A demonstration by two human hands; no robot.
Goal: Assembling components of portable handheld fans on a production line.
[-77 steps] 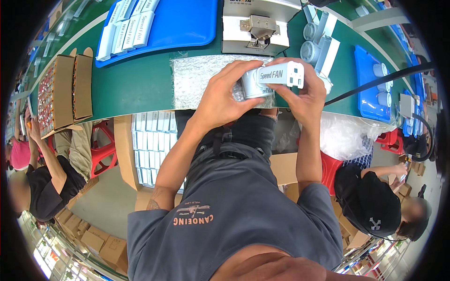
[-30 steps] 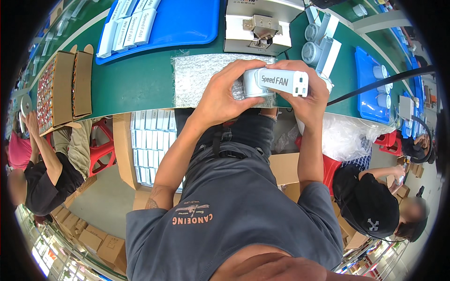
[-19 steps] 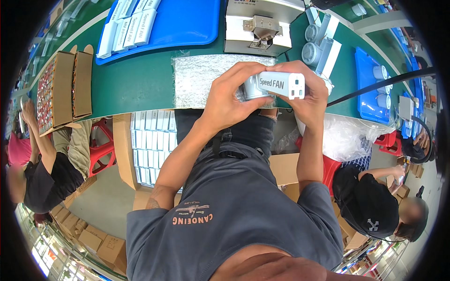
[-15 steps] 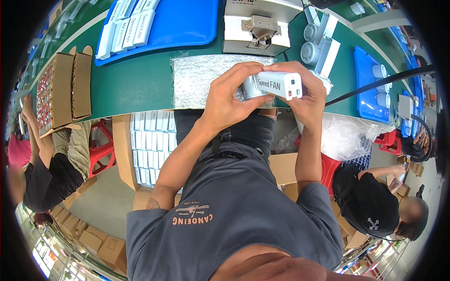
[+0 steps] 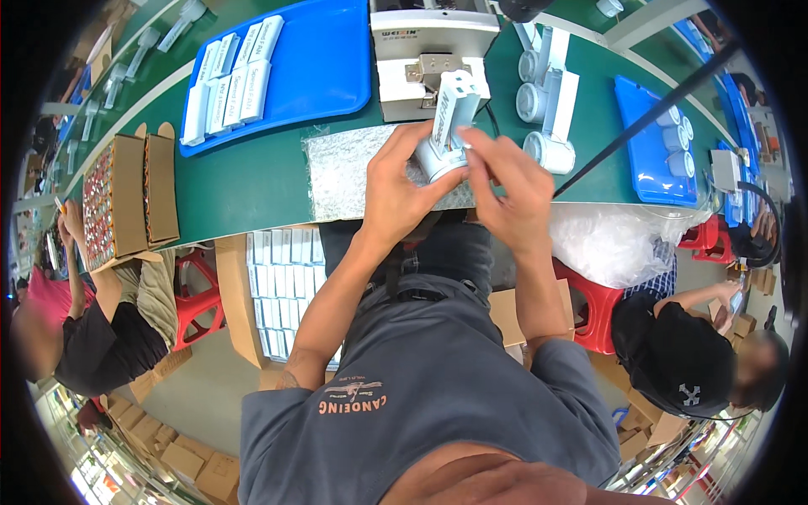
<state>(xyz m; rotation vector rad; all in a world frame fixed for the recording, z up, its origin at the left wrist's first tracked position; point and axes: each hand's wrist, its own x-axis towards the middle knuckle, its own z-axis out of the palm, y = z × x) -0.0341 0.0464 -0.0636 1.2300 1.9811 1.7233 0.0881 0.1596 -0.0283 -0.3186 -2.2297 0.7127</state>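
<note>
A pale blue-white handheld fan (image 5: pixel 440 160), with a round head and a long box-shaped handle, is tilted up above the table's near edge. My left hand (image 5: pixel 394 181) is closed around its round head, thumb across the front. At the joint between head and handle, the fingertips of my right hand (image 5: pixel 512 189) are pinched together; whatever is between them is too small to make out. Beneath the hands lies a sheet of bubble wrap (image 5: pixel 337 172). More fans of the same kind (image 5: pixel 551 151) stand in a row to the right.
A metal-fronted machine (image 5: pixel 429 84) stands behind the hands. A blue tray (image 5: pixel 324 76) of boxed-shape handles sits left, another blue tray (image 5: pixel 629 118) right. Cartons of small cylinders (image 5: pixel 126 189) stand far left. A black cable (image 5: pixel 648 114) crosses on the right. Co-workers sit at both sides.
The fan has turned from lying level, end toward me, to handle upward. My right hand has let go of the handle and now pinches at the joint. The left hand keeps its hold.
</note>
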